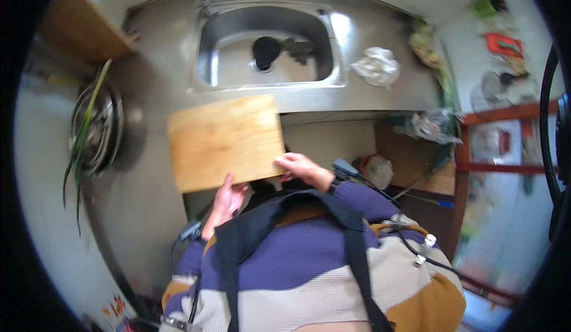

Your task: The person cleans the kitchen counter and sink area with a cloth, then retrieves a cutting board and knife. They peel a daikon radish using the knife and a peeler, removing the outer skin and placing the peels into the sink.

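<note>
A rectangular wooden board [227, 142] is held between both hands in front of the metal sink [267, 75]. My left hand [228, 198] grips its near edge, with the thumb on top and the fingers partly hidden. My right hand [301, 169] holds the near right corner, thumb on the upper face and fingers beneath. A round black object [266, 51] lies by the drain inside the sink, beside a dark crumpled cloth-like thing [299, 50].
Metal bowls or plates [96, 127] with long green leaves across them stand at the left. A crumpled white plastic bag [378, 66] lies right of the sink. Vegetables [426, 46] lie along the right wall. A red-framed rack or door [461, 167] stands at the right.
</note>
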The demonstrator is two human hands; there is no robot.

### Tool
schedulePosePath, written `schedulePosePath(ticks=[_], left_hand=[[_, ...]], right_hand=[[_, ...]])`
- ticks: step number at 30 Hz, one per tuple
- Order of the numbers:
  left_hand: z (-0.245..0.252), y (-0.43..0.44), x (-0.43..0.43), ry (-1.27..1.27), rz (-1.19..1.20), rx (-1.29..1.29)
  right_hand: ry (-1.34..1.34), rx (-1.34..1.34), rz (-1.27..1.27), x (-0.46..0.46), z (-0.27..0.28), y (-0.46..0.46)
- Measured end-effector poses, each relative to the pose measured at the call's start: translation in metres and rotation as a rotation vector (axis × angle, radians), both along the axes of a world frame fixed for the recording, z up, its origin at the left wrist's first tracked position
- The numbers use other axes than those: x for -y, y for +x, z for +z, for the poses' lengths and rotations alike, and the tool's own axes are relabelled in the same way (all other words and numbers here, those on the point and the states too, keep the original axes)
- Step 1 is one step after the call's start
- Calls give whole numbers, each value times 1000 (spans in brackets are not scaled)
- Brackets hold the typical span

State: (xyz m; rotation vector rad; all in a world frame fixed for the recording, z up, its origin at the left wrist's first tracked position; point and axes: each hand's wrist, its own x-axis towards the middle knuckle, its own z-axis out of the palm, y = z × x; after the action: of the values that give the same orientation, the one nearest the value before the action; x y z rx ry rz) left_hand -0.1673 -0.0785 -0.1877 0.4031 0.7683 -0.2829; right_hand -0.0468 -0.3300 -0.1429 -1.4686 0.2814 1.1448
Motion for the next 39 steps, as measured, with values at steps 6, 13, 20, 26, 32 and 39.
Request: schedulePosePath(ticks=[6,13,20,26,32,39], left_hand=[[-3,41,1,72,49,-55],[8,59,-19,209,234,-184],[4,53,-49,295,406,-109],[34,20,-74,576,264,-329],[61,37,-262,511,1047,-148],[56,58,-362,522,1000,-65]], right_hand=[[-63,78,141,4,-4,32],[14,-83,7,-44,-10,67],[60,-56,181,-87,-22,83],[9,137,304,-114,-28,105],[23,125,286,-126,-31,101],[-19,110,254,-135,-27,97]])
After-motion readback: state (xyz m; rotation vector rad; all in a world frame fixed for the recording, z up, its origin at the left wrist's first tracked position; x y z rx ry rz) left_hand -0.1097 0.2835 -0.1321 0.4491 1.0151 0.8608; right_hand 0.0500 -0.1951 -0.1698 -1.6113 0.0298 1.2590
